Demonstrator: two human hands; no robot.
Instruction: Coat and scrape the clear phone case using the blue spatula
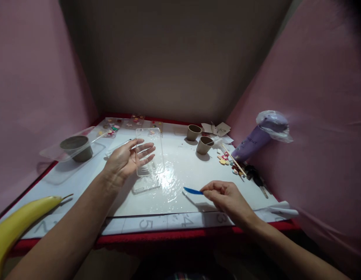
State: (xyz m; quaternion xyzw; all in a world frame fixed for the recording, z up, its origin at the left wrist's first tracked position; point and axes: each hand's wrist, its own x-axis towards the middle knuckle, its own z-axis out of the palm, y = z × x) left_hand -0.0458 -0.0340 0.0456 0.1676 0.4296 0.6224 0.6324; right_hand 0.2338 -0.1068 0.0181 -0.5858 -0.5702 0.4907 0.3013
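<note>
My left hand (126, 160) lifts a clear phone case (149, 151) above the glossy white table sheet (180, 175); the palm faces up and the fingers support the case from below. My right hand (227, 196) is nearer the front edge. It pinches a small blue spatula (192, 190) whose blade points left, just over the sheet.
Two brown paper cups (199, 139) stand at the back. Small coloured charms (227, 159), a wooden stick and a purple piping bag (257, 138) lie at right. A dark bowl (75, 147) sits on a clear tray at left. A banana (19, 221) lies at front left.
</note>
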